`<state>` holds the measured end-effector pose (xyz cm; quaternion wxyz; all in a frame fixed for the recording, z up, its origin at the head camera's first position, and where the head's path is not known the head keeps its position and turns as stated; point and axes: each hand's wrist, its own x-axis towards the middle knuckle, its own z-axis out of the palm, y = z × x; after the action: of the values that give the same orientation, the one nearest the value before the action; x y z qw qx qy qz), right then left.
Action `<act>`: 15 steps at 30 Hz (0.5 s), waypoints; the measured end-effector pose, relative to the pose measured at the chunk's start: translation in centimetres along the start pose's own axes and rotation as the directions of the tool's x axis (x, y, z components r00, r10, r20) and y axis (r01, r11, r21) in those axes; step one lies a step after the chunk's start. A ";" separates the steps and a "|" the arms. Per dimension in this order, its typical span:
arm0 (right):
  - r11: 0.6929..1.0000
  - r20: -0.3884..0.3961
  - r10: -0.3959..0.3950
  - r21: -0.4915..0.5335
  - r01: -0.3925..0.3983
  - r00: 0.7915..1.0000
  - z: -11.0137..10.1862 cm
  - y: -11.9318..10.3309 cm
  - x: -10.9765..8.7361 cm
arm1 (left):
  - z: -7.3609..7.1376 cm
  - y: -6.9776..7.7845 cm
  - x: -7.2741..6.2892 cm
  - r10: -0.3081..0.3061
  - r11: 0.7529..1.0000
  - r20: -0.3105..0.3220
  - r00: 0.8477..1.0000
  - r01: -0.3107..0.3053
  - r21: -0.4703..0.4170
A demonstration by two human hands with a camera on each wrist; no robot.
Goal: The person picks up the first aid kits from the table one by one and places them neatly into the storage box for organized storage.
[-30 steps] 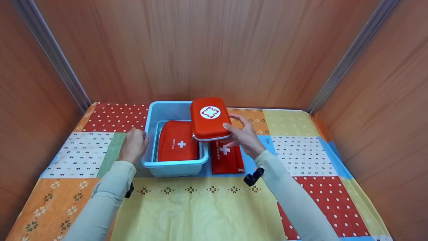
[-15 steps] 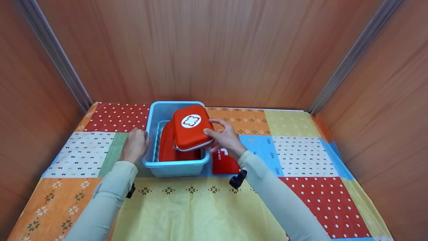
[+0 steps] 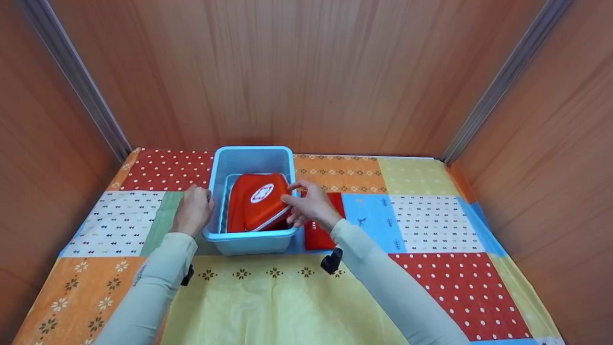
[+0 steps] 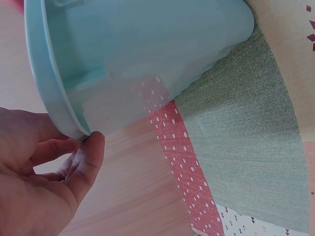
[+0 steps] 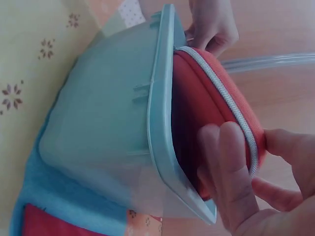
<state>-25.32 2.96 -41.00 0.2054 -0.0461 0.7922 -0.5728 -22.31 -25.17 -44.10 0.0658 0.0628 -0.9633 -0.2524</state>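
Observation:
A red zippered first aid case (image 3: 265, 203) with a white round emblem lies tilted inside the light blue plastic bin (image 3: 254, 235). My right hand (image 3: 309, 203) grips its right end, thumb on top and fingers beneath, as the right wrist view shows on the case (image 5: 221, 88). Under the case, at its left, part of a red first aid pouch (image 3: 235, 201) shows in the bin. My left hand (image 3: 193, 209) pinches the bin's left rim; in the left wrist view the thumb and fingertips meet on the rim (image 4: 54, 88).
A flat red first aid kit pouch (image 3: 318, 235) lies on the patchwork cloth (image 3: 287, 297) right of the bin, partly hidden by my right hand. Wood-grain panels (image 3: 306, 76) stand behind and at both sides.
The right hand has carried the red case left and down, from above the bin's right edge into the bin over the pouch. My left hand has stayed at the rim.

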 end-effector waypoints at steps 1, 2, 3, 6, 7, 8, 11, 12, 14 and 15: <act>1.000 -0.004 0.002 -0.008 -0.002 1.000 0.0 0.0 0.0 | 0.0 0.0 0.0 -0.002 1.000 -0.002 1.000 0.002 0.006; 1.000 -0.010 0.004 -0.016 -0.004 1.000 0.0 0.1 0.0 | -0.1 0.0 0.0 -0.001 1.000 -0.003 1.000 0.001 0.015; 1.000 -0.018 0.005 -0.021 -0.006 1.000 0.0 0.2 0.0 | -0.1 0.0 0.0 -0.002 1.000 -0.003 1.000 0.002 0.021; 0.999 -0.035 0.012 -0.044 -0.014 0.999 -0.4 0.5 0.1 | -0.1 0.0 0.0 0.001 0.999 -0.009 1.000 -0.001 0.038; 0.999 -0.041 0.015 -0.048 -0.017 0.999 -0.6 0.7 0.1 | -0.1 0.0 -0.1 0.001 0.999 -0.009 1.000 -0.001 0.042; 0.998 -0.050 0.018 -0.052 -0.021 0.999 -0.8 0.9 0.2 | -0.1 0.0 -0.1 0.002 0.999 -0.009 1.000 -0.002 0.042; 0.998 -0.072 0.020 -0.057 -0.024 0.997 -1.6 1.6 0.4 | -0.1 0.0 -0.1 0.007 0.999 -0.011 1.000 -0.006 0.044; 0.998 -0.080 0.018 -0.057 -0.023 0.997 -1.9 1.8 0.4 | -0.1 0.0 -0.1 0.005 0.999 -0.009 1.000 -0.004 0.045; 0.998 -0.098 0.015 -0.056 -0.020 0.995 -2.5 2.3 0.4 | -0.1 0.1 -0.1 0.004 1.000 0.001 1.000 -0.004 0.026; 0.998 -0.104 0.013 -0.055 -0.019 0.995 -2.8 2.6 0.4 | 0.0 0.1 -0.1 0.001 1.000 0.008 1.000 -0.001 0.007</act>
<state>-26.31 6.21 -42.80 0.1674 -0.0158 0.8179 -0.5502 -22.20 -25.09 -44.02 0.0618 0.0617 -0.9644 -0.2494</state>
